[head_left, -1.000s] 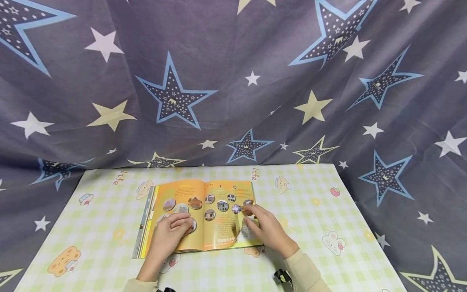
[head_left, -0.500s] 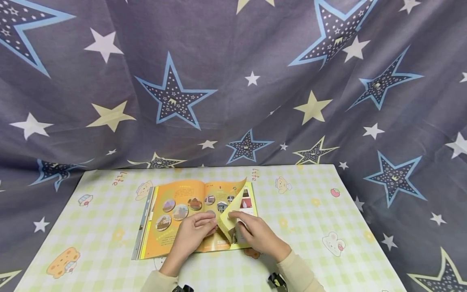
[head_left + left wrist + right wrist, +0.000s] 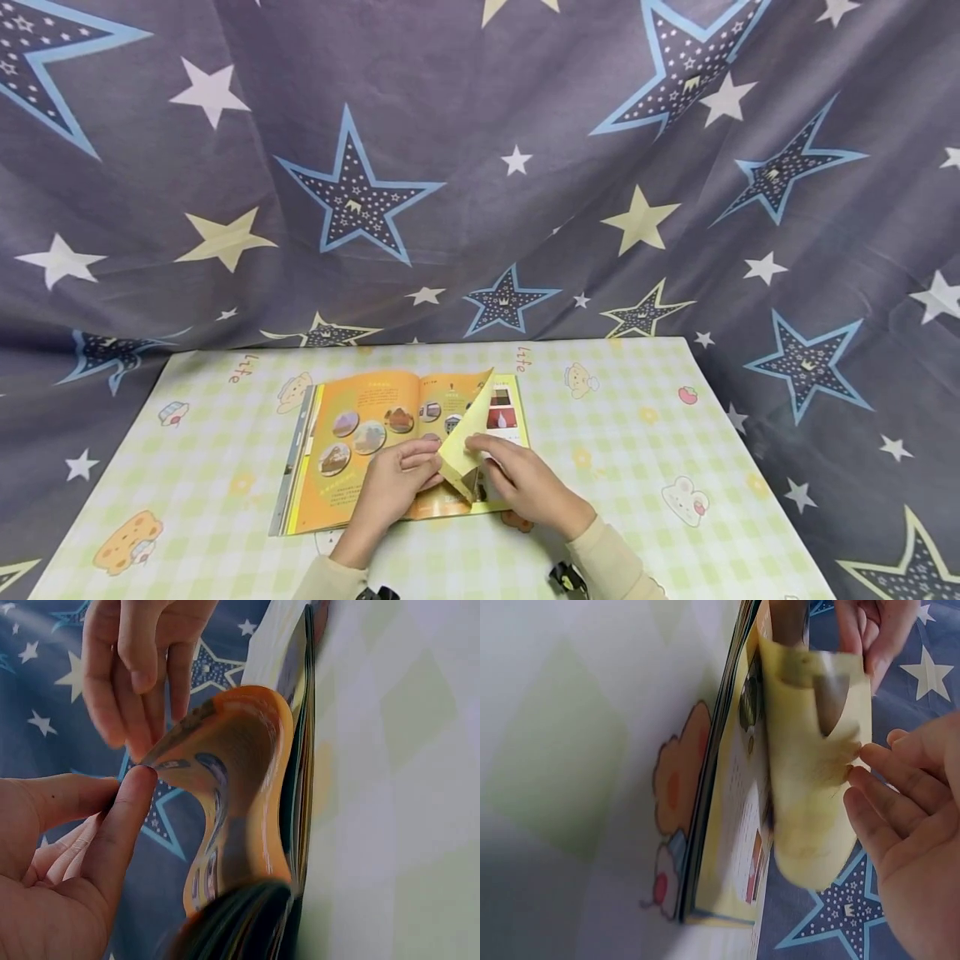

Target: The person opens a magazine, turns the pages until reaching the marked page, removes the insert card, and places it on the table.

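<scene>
An open book (image 3: 337, 483) lies on the table, its orange pages showing round photos of buildings. One right-hand page (image 3: 465, 433) is lifted and curls to the left, its yellow underside showing in the right wrist view. My left hand (image 3: 397, 483) pinches the corner of that page between thumb and index finger, as the left wrist view shows. Behind the lifted page, my right hand (image 3: 922, 817) touches the yellow side with extended fingertips. Part of the page beneath, with a red picture (image 3: 502, 417), shows to the right of the curl.
The table (image 3: 637, 467) has a green-and-white checked cover with printed cartoon animals. A dark curtain (image 3: 450, 125) with stars hangs behind it and at the sides. A black wrist device (image 3: 567, 577) shows at the right sleeve.
The right-hand page has risen and folded leftward. My left hand has moved right from the left page to the lifted corner; my right hand has shifted slightly left and down with the page.
</scene>
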Tool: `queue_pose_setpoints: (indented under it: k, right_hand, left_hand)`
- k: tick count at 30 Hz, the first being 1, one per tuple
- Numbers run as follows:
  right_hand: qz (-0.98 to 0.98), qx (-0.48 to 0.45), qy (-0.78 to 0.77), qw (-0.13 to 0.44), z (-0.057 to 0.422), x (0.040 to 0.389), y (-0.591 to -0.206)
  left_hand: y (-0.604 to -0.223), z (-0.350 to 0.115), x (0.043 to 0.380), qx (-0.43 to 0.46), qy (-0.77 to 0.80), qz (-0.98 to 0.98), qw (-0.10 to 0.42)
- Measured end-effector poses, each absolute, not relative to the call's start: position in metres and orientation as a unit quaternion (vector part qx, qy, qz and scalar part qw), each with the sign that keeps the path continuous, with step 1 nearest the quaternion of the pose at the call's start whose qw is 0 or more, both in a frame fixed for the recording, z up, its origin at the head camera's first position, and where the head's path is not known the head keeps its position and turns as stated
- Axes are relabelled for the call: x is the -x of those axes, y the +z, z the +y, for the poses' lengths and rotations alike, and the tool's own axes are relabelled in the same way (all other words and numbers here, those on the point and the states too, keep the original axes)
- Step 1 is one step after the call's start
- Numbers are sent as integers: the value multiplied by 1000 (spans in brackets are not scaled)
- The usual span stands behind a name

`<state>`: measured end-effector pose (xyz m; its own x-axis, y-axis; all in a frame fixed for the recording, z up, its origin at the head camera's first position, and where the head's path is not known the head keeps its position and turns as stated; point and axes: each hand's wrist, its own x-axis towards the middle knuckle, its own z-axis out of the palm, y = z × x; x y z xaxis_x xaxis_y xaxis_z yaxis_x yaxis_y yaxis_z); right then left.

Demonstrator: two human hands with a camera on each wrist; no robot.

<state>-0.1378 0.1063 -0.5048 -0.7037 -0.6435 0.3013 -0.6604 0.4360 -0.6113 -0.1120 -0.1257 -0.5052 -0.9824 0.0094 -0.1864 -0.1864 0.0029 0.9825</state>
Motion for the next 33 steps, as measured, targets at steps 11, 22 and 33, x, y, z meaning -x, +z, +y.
queue_pose_setpoints:
  k: [11, 22, 33]
  right_hand:
    - [-869, -347, 352, -22, 121, 139, -506]
    - [-898, -371, 221, -87, 131, 138, -519]
    - [-903, -379, 180, -94, 131, 139, -518]
  left_hand:
    - [-508, -172, 98, 122, 703, 699, 44]
    - [-508, -226, 77, 196, 651, 733, 15]
    - [-520, -263, 57, 291, 627, 723, -8]
